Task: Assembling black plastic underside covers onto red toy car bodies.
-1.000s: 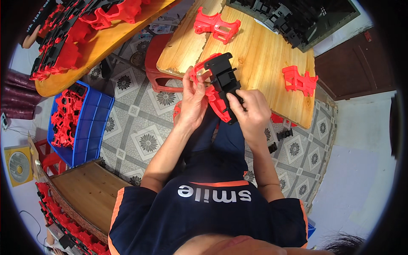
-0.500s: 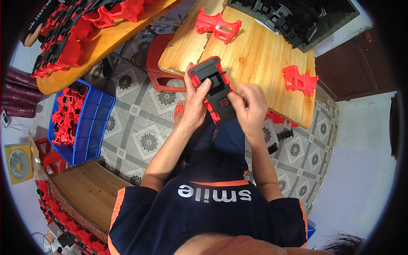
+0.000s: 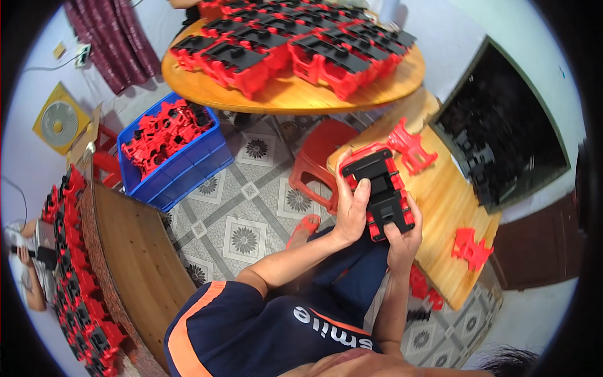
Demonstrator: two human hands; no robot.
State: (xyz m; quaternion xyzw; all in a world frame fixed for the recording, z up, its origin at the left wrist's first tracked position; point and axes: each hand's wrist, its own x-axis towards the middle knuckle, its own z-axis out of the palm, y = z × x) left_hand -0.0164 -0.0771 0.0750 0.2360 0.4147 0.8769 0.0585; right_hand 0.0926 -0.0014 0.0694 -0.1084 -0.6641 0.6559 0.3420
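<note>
A red plastic housing with a black cover (image 3: 377, 175) is held in front of me over the near corner of the wooden table. My left hand (image 3: 352, 212) grips its left side, thumb pressed on the black face. At its lower end, my right hand (image 3: 404, 241) wraps the right edge, with the thumb on the black part. The fingers beneath the housing are hidden. On the wooden table (image 3: 433, 217) lie two loose red plastic frames, one (image 3: 411, 148) beyond the housing and another (image 3: 471, 249) to the right.
An oval table (image 3: 282, 103) carries rows of red-and-black housings. A blue crate (image 3: 182, 182) of red parts stands left of a red stool (image 3: 321, 151). Black parts fill a dark tray (image 3: 531, 113) at right. Another person's hand (image 3: 25, 254) shows at far left, beside more housings (image 3: 81, 295).
My view has swung left, bringing the oval table and crate further in. My right hand, earlier curled at the housing's right side, now grips its lower end with the thumb on top.
</note>
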